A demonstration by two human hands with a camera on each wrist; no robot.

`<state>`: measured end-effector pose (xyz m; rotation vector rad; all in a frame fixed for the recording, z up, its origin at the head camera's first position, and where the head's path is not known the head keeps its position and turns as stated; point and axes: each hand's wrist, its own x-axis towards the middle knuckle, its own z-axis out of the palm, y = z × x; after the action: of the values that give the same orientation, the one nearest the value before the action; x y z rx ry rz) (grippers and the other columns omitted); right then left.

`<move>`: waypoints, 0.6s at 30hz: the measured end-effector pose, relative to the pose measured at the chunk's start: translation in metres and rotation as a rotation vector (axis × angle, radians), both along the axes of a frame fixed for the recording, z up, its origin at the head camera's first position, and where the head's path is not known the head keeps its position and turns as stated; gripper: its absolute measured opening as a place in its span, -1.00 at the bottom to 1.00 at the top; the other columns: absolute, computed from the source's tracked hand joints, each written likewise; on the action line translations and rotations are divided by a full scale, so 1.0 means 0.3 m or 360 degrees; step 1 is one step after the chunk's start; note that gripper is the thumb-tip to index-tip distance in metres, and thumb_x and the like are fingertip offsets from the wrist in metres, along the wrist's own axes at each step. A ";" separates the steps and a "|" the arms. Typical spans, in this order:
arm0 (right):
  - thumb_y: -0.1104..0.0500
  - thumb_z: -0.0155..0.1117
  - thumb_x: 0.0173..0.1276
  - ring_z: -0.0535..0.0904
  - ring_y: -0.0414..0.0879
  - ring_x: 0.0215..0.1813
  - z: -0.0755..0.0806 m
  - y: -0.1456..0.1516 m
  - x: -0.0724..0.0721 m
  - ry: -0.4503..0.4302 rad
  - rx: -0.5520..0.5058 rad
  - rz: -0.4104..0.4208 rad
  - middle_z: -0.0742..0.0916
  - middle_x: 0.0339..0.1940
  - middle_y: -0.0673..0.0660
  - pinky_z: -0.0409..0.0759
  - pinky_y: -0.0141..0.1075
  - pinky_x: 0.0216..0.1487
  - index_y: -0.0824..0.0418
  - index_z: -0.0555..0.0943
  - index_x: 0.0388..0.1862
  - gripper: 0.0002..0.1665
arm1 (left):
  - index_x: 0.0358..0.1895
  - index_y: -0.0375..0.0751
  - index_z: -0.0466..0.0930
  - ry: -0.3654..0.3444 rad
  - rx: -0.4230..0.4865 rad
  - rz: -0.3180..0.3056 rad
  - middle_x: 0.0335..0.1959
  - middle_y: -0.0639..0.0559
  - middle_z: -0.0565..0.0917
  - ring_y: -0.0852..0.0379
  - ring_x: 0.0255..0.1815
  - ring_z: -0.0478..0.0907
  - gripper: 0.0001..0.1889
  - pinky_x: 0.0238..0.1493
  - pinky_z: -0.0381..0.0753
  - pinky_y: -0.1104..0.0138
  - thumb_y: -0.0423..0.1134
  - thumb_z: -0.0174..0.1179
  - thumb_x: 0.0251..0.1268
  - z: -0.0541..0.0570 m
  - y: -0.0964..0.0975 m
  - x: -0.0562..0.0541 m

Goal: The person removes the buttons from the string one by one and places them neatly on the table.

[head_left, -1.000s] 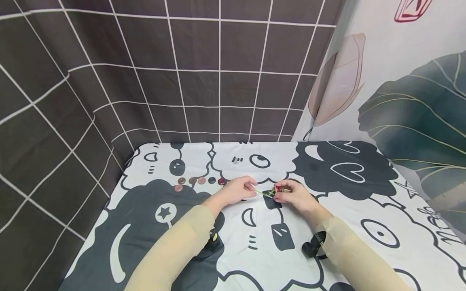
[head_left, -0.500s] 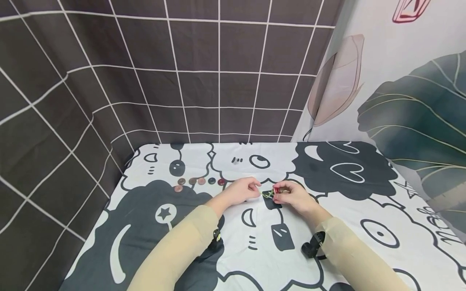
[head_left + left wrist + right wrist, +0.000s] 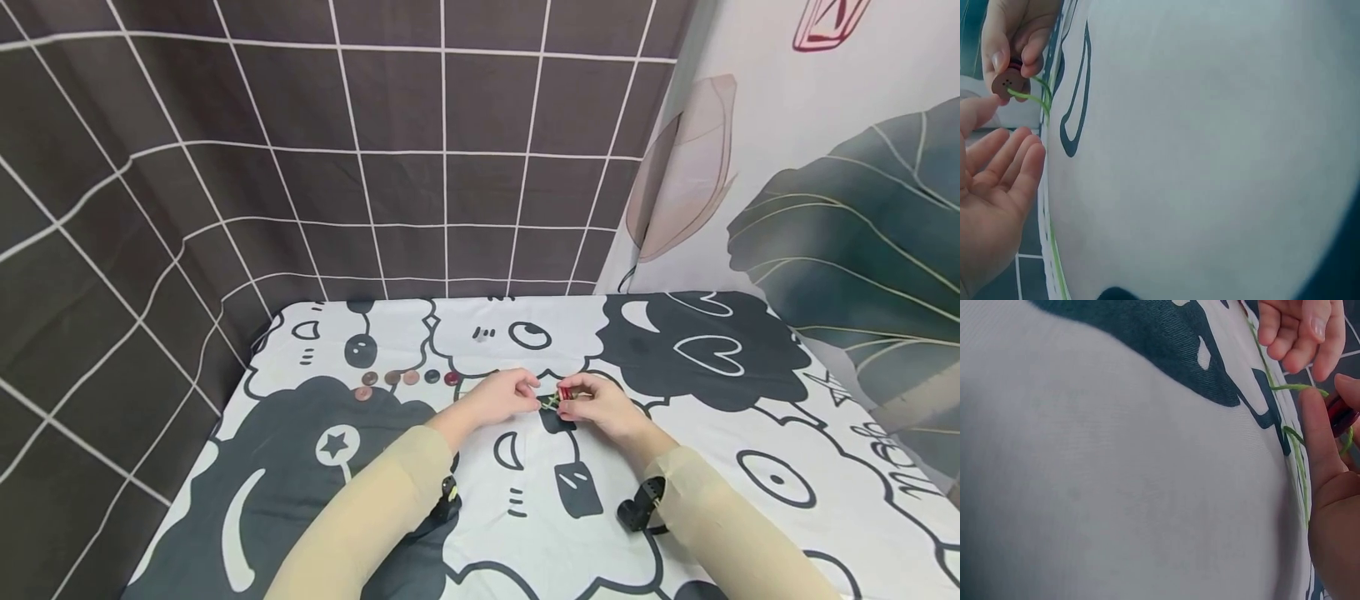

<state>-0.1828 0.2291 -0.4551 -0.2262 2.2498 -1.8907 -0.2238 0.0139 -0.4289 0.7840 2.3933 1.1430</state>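
My right hand point(image 3: 603, 404) pinches a short stack of round buttons point(image 3: 1341, 416) between thumb and fingers, with red and dark ones among them. In the left wrist view the end one, a brown button point(image 3: 1009, 83) with small holes, faces my left hand. A green string point(image 3: 1030, 97) comes out of one hole and curves down to the cloth. My left hand point(image 3: 997, 200) is close beside the stack, a fingertip right at the brown button's edge. Its other fingers are loosely bent, with nothing in them.
Several loose buttons lie on the patterned cloth left of the hands, including a dark red button point(image 3: 452, 378), a dark button point(image 3: 432, 376) and a pinkish button point(image 3: 363, 392). A dark checked curtain point(image 3: 480, 192) hangs behind the cloth-covered table point(image 3: 495, 321).
My left hand has moved right, closer to the button stack. The string, stretched straight between the hands a second ago, is now slack. The right hand keeps its hold on the buttons.
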 end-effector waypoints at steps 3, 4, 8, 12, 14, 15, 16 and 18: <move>0.42 0.22 0.15 0.67 -0.11 -0.29 0.016 -0.003 0.006 0.0000 0.0019 0.0007 0.63 -0.23 0.30 0.63 -0.27 -0.18 0.61 0.37 0.08 -0.49 | 0.06 -0.17 0.52 -0.0015 0.0005 0.0000 -0.26 0.13 0.61 0.24 -0.31 0.53 -0.63 -0.30 0.53 0.40 -0.18 0.26 0.18 -0.005 0.009 0.001; 0.43 0.21 0.15 0.66 -0.11 -0.29 0.028 -0.006 0.012 -0.0006 0.0017 0.0008 0.62 -0.22 0.31 0.63 -0.27 -0.18 0.62 0.36 0.08 -0.49 | 0.06 -0.17 0.52 -0.0015 0.0005 -0.0002 -0.26 0.13 0.61 0.25 -0.32 0.53 -0.62 -0.31 0.53 0.41 -0.18 0.26 0.18 -0.007 0.013 0.001; 0.44 0.20 0.15 0.66 -0.13 -0.28 0.024 -0.003 0.011 0.0012 -0.0017 0.0044 0.62 -0.22 0.32 0.63 -0.28 -0.18 0.63 0.34 0.08 -0.49 | 0.07 -0.18 0.52 -0.0009 0.0010 -0.0016 -0.26 0.13 0.62 0.25 -0.34 0.53 -0.63 -0.34 0.54 0.41 -0.18 0.25 0.19 -0.011 0.023 0.004; 0.43 0.21 0.15 0.66 -0.14 -0.27 -0.006 0.007 -0.002 0.0045 -0.0037 0.0075 0.61 -0.22 0.28 0.63 -0.30 -0.18 0.61 0.34 0.06 -0.50 | 0.06 -0.17 0.52 0.0009 -0.0007 -0.0023 -0.26 0.13 0.63 0.25 -0.34 0.53 -0.64 -0.33 0.54 0.42 -0.18 0.24 0.21 -0.012 0.029 0.006; 0.43 0.21 0.15 0.66 -0.14 -0.27 -0.005 0.005 -0.002 0.0038 -0.0026 0.0066 0.61 -0.22 0.26 0.63 -0.30 -0.18 0.60 0.35 0.06 -0.50 | 0.06 -0.16 0.53 0.0020 -0.0017 -0.0029 -0.26 0.13 0.63 0.25 -0.33 0.54 -0.65 -0.30 0.53 0.42 -0.18 0.24 0.21 -0.011 0.034 0.006; 0.43 0.22 0.15 0.66 -0.14 -0.27 -0.002 0.003 -0.002 0.0034 -0.0018 0.0067 0.61 -0.23 0.26 0.63 -0.30 -0.19 0.60 0.35 0.06 -0.50 | 0.05 -0.16 0.53 0.0022 -0.0021 -0.0030 -0.26 0.13 0.64 0.26 -0.33 0.53 -0.65 -0.29 0.52 0.42 -0.17 0.24 0.21 -0.010 0.035 0.008; 0.42 0.23 0.15 0.66 -0.14 -0.27 0.001 0.002 -0.001 0.0024 -0.0011 0.0061 0.62 -0.23 0.25 0.63 -0.29 -0.19 0.59 0.36 0.06 -0.50 | 0.05 -0.15 0.53 0.0027 -0.0027 -0.0033 -0.27 0.13 0.64 0.26 -0.33 0.53 -0.65 -0.28 0.52 0.43 -0.17 0.24 0.21 -0.010 0.038 0.008; 0.40 0.24 0.15 0.66 -0.13 -0.26 0.007 0.000 0.000 0.0010 0.0013 0.0061 0.64 -0.24 0.25 0.63 -0.28 -0.18 0.58 0.37 0.08 -0.48 | 0.04 -0.14 0.53 0.0027 -0.0036 -0.0040 -0.26 0.14 0.64 0.26 -0.32 0.53 -0.66 -0.28 0.51 0.43 -0.15 0.24 0.22 -0.009 0.043 0.009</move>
<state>-0.1828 0.2292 -0.4531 -0.2720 2.2405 -1.8639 -0.2210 0.0268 -0.4316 0.8173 2.3989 1.1021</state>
